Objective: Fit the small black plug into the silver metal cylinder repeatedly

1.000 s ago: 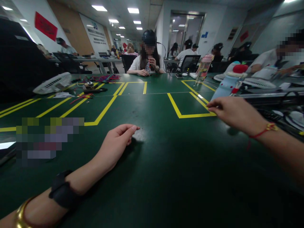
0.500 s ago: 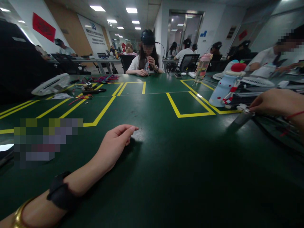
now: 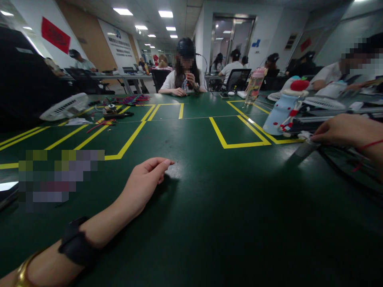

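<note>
My left hand (image 3: 143,184) lies palm down on the green table (image 3: 209,207), fingers loosely apart and holding nothing. A black band and a gold bangle sit on that forearm. My right hand (image 3: 341,129) is out at the table's right side, with a red string on its wrist. Its fingertips are pinched on a small white part (image 3: 305,136) at the end of a flat grey strip (image 3: 302,150). Just beyond it stands a light blue bottle (image 3: 279,111) with a red and white top.
Yellow tape boxes (image 3: 239,144) mark the table. A white fan (image 3: 64,107) and coloured cords (image 3: 133,98) lie at the far left, and a clear pink-capped bottle (image 3: 255,85) stands far right. Dark cables (image 3: 344,159) run under my right arm. People sit opposite and to the right.
My right hand moved rightward from the yellow box corner to the small white part and has stayed there. My left hand has not moved.
</note>
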{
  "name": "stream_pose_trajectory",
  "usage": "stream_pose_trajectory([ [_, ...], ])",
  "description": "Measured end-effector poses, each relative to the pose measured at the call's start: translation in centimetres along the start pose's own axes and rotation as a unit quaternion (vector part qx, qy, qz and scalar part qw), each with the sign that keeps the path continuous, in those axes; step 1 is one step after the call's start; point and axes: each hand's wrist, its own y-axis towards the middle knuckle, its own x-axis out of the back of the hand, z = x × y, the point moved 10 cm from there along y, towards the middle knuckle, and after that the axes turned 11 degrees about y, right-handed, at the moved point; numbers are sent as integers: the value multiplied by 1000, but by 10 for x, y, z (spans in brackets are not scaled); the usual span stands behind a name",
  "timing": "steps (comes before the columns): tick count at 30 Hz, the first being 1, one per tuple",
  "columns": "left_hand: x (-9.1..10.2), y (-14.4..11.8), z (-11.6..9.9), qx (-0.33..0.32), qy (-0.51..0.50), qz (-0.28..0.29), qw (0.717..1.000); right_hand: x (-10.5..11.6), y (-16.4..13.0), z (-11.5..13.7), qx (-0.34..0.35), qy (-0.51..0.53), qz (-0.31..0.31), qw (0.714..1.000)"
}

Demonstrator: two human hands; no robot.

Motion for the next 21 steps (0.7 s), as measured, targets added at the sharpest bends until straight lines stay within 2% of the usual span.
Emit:
stream_pose_trajectory([
  [8,0,-2,-1,5,-2,3,1000,3,-1,-3,-10,1,5,1000],
  [14,0,-3,-4,2,-6,-3,1000,-1,2,0,28,28,11,999],
  [21,0,-2,-3,1,-2,-8,1000,-1,-6,3,28,68,37,997],
])
